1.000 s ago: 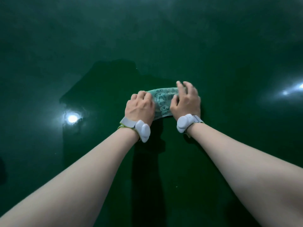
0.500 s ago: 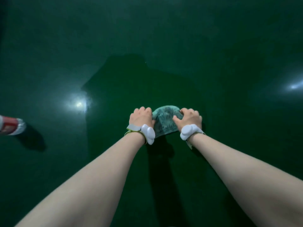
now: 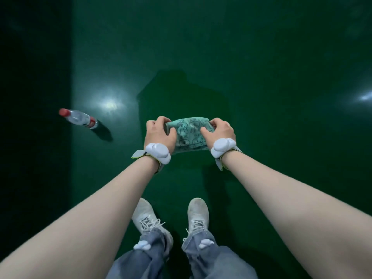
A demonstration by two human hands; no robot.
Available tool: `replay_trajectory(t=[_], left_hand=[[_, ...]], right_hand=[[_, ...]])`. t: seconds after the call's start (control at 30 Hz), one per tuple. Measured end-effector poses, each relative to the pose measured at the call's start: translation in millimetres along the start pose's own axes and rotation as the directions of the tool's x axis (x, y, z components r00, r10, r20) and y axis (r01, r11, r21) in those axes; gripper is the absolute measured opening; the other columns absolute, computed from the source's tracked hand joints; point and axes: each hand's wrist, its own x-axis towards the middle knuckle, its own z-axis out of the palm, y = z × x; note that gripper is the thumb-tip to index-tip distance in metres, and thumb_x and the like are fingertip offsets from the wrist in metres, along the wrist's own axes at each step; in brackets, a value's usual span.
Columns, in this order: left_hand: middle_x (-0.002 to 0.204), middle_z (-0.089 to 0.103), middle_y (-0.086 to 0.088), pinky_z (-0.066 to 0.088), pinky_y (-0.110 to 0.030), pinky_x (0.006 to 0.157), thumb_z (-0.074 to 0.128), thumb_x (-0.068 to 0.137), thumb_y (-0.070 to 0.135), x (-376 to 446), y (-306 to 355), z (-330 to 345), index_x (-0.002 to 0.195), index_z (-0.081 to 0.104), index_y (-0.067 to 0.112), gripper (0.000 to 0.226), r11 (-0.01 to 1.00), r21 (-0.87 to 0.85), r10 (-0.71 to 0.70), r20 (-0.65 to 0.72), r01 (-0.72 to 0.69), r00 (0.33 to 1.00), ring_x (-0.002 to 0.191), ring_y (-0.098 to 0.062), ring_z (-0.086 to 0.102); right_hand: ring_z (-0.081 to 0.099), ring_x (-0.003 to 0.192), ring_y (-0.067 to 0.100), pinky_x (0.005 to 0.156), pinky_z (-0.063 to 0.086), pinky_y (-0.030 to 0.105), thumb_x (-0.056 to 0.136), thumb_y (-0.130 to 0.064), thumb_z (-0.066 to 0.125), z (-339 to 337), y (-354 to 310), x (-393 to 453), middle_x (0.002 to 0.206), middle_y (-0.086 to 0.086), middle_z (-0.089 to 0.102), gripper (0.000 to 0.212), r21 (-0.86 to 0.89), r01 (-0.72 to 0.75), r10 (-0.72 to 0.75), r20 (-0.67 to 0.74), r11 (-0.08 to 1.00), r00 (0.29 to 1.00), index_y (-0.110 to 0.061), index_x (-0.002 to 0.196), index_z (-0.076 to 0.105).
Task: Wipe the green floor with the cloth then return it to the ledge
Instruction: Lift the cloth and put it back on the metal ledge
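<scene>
1. Nearest the camera: two pale shoes (image 3: 198,213) and jean cuffs stand on the green floor (image 3: 281,77), directly below the cloth (image 3: 189,133) in the head view.
2. Cloth: patterned teal, bunched, stretched between both hands out in front of the person. Whether its lower edge touches the floor cannot be told; it looks lifted clear.
3. Left hand (image 3: 159,133): fingers curled over the cloth's left end, thumb beneath, pinching it. Right hand (image 3: 219,130): same pinch on the cloth's right end. White wrist units on both arms.
4. Judgement: wiping looks finished or paused; the step in hand appears to be gathering the cloth for carrying. Doing it well calls for keeping both ends held so that no corner drags, then folding it compactly.
5. Ledge: not identifiable here; a dark strip far left of the cloth may be it, uncertain.
6. Container: a clear plastic bottle (image 3: 79,118) with a red cap stands left of the cloth, well apart. Contents look clear; fill level cannot be read.
</scene>
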Motion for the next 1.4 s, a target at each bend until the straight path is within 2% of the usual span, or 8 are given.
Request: replay_trajectory(t=[0.17, 0.27, 0.4, 0.6, 0.73, 1.03, 1.13, 1.4], left_hand=[[0.123, 0.045, 0.002, 0.041, -0.018, 0.082, 0.060, 0.099, 0.026, -73, 81, -132, 0.122, 0.063, 0.027, 0.023, 0.991, -0.133, -0.001, -0.196, -0.025, 0.981, 0.090, -0.012, 0.055], [0.123, 0.046, 0.001, 0.033, -0.003, 0.082, 0.062, 0.099, 0.021, -108, 103, -223, 0.124, 0.064, 0.025, 0.025, 0.972, -0.224, -0.001, -0.334, -0.078, 0.943, 0.090, 0.001, 0.048], [0.124, 0.047, 0.005, 0.043, -0.016, 0.095, 0.066, 0.099, 0.023, -138, 98, -310, 0.127, 0.063, 0.028, 0.029, 0.940, -0.331, -0.089, -0.457, -0.076, 0.885, 0.099, -0.003, 0.055], [0.120, 0.053, 0.010, 0.036, 0.009, 0.074, 0.072, 0.097, 0.026, -179, -23, -460, 0.128, 0.060, 0.028, 0.033, 0.869, -0.490, -0.352, -0.704, -0.064, 0.617, 0.099, 0.028, 0.047], [0.122, 0.056, 0.009, 0.036, 0.008, 0.076, 0.072, 0.097, 0.026, -221, -126, -543, 0.124, 0.064, 0.026, 0.028, 0.863, -0.505, -0.443, -0.778, -0.025, 0.446, 0.099, 0.005, 0.057], [0.129, 0.054, 0.001, 0.054, -0.030, 0.087, 0.070, 0.098, 0.025, -348, -365, -643, 0.127, 0.063, 0.024, 0.030, 0.750, -0.648, -0.662, -0.730, 0.136, 0.169, 0.102, -0.013, 0.060], [0.126, 0.053, 0.001, 0.055, -0.038, 0.093, 0.072, 0.097, 0.024, -378, -421, -641, 0.127, 0.063, 0.027, 0.031, 0.704, -0.686, -0.710, -0.687, 0.184, 0.157, 0.103, -0.015, 0.060], [0.122, 0.057, -0.003, 0.056, -0.044, 0.094, 0.078, 0.092, 0.021, -391, -488, -614, 0.121, 0.066, 0.024, 0.031, 0.651, -0.700, -0.759, -0.584, 0.293, 0.289, 0.100, -0.023, 0.064]], right_hand=[[0.056, 0.083, 0.014, 0.059, 0.039, 0.023, 0.090, -0.040, 0.069, -106, -125, -85, 0.106, -0.004, 0.061, 0.023, 0.037, 0.198, -0.192, -0.129, 0.979, 0.973, -0.026, 0.108, 0.068], [0.058, 0.083, 0.011, 0.065, 0.042, 0.023, 0.089, -0.038, 0.072, -140, -208, -136, 0.105, -0.006, 0.060, 0.021, 0.115, 0.321, -0.298, -0.176, 0.940, 0.938, -0.027, 0.107, 0.068], [0.058, 0.090, 0.009, 0.069, 0.038, 0.017, 0.090, -0.034, 0.074, -138, -289, -184, 0.107, -0.006, 0.061, 0.023, 0.198, 0.415, -0.389, -0.160, 0.888, 0.907, -0.026, 0.111, 0.069], [0.058, 0.091, -0.001, 0.072, 0.036, 0.004, 0.091, -0.036, 0.074, -27, -439, -286, 0.108, -0.010, 0.061, 0.024, 0.306, 0.597, -0.631, 0.017, 0.742, 0.775, -0.033, 0.114, 0.068], [0.057, 0.091, -0.006, 0.070, 0.038, 0.002, 0.093, -0.037, 0.073, 67, -513, -368, 0.110, -0.010, 0.060, 0.024, 0.353, 0.676, -0.751, 0.143, 0.647, 0.645, -0.033, 0.116, 0.068], [0.058, 0.095, 0.014, 0.079, 0.049, 0.027, 0.097, -0.039, 0.067, 285, -609, -556, 0.119, -0.002, 0.058, 0.033, 0.280, 0.828, -0.797, 0.531, 0.485, 0.288, -0.030, 0.129, 0.062], [0.060, 0.097, 0.019, 0.082, 0.054, 0.034, 0.097, -0.039, 0.065, 345, -604, -591, 0.120, 0.000, 0.059, 0.033, 0.225, 0.864, -0.759, 0.606, 0.451, 0.239, -0.031, 0.130, 0.060], [0.065, 0.103, 0.030, 0.084, 0.055, 0.040, 0.098, -0.038, 0.062, 418, -569, -591, 0.126, 0.002, 0.056, 0.032, 0.012, 0.910, -0.670, 0.681, 0.415, 0.297, -0.035, 0.129, 0.058]])
